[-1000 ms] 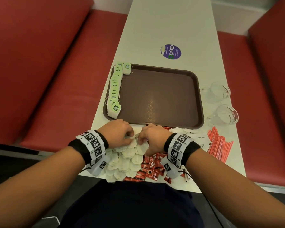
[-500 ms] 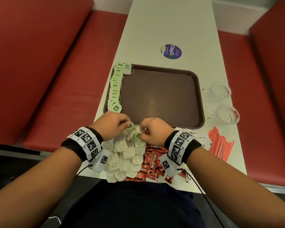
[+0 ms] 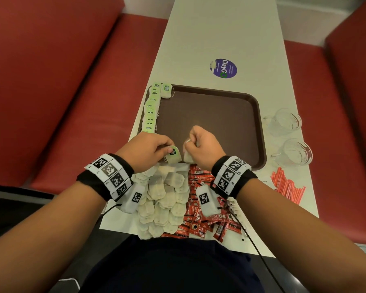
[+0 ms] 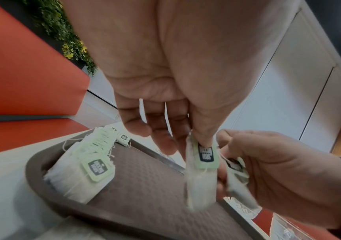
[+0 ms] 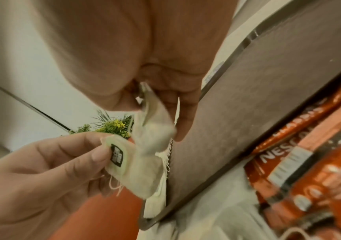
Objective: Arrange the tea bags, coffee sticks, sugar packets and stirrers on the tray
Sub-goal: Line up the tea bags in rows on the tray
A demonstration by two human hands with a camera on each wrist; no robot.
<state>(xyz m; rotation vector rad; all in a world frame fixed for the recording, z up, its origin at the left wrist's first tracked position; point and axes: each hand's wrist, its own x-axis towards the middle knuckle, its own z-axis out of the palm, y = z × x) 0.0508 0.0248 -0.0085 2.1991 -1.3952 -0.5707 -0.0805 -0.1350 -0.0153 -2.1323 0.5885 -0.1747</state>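
A brown tray (image 3: pixel 220 106) lies on the white table, with a row of green-tagged tea bags (image 3: pixel 150 111) standing along its left rim. Over the tray's near edge my left hand (image 3: pixel 150 150) pinches a tea bag (image 3: pixel 173 154) by its green tag (image 4: pixel 205 154). Beside it my right hand (image 3: pixel 201 142) grips a second tea bag (image 3: pixel 187 155), folded between thumb and fingers (image 5: pixel 155 129). A heap of loose tea bags (image 3: pixel 165 199) lies under my wrists, with red coffee sticks (image 3: pixel 201 216) to its right. Red stirrers (image 3: pixel 287 185) lie at the right edge.
Two clear glass cups (image 3: pixel 287 121) (image 3: pixel 296 152) stand right of the tray. A purple round sticker (image 3: pixel 223 68) marks the table beyond it. Red bench seats (image 3: pixel 61 92) flank the narrow table on both sides. White packets peek out near my right wrist.
Both hands have risen from the tea bag heap and moved forward over the tray's near edge, each holding a tea bag.
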